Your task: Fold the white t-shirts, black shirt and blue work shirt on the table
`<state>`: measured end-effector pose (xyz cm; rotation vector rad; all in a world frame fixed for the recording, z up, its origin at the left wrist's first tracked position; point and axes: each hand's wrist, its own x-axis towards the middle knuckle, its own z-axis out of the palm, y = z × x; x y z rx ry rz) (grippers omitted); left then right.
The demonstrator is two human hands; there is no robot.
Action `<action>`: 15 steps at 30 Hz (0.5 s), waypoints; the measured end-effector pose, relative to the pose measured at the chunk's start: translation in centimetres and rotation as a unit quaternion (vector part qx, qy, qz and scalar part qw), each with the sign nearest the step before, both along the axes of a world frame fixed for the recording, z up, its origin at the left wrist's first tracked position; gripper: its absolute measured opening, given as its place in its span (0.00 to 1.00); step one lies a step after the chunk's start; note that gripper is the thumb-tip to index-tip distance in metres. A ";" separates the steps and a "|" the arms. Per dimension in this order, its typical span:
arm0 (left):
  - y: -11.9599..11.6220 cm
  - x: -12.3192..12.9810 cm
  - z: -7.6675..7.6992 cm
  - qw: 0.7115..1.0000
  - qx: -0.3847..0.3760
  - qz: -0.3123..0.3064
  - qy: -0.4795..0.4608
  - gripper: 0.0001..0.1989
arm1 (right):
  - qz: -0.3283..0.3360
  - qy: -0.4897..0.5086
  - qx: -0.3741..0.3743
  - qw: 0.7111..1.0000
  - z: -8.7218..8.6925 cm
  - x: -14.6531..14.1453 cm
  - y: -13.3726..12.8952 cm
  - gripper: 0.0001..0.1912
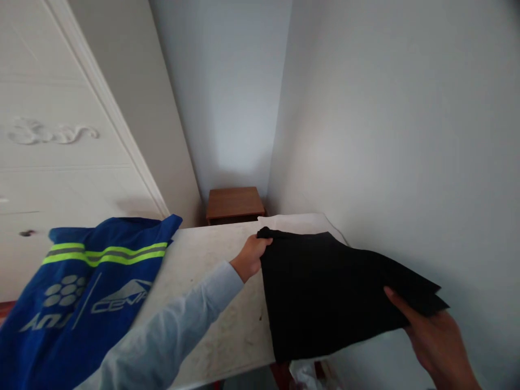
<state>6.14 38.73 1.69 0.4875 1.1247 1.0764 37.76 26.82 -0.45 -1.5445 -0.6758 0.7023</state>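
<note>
Black shorts or a similar black cloth [320,287] stretch sideways above the right part of the white table [215,260]. My left hand [251,257] pinches the cloth's upper left corner. At its right end, my right hand [434,330] grips the lower edge, the thumb on top and the other fingers hidden beneath. Behind the black cloth lies a white cloth [303,222]. A blue garment [101,287] with yellow-green and grey stripes and white lettering is spread at the left.
A small brown wooden cabinet [235,203] stands beyond the table's far edge. Grey walls rise behind and at the right, and a white wardrobe [60,184] is at the left. Plastic bags [304,374] show below the table's near edge.
</note>
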 end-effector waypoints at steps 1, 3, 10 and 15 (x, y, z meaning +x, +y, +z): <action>1.4 0.3 -0.1 1.000 -0.005 0.000 0.000 0.06 | -0.013 0.010 0.001 1.000 0.4 -0.1 0.8 0.36; 4.6 0.4 -0.1 1.000 -0.017 -0.001 0.000 0.06 | -0.035 0.043 0.013 0.998 1.3 -0.6 2.9 0.35; 16.5 -1.5 -0.9 0.995 -0.080 -0.049 -0.016 0.09 | -0.012 0.168 0.057 0.984 0.3 -1.5 11.9 0.32; 19.3 -1.7 -5.1 0.993 -0.108 -0.039 0.008 0.10 | 0.012 0.300 -0.026 0.953 -4.3 -0.9 14.9 0.23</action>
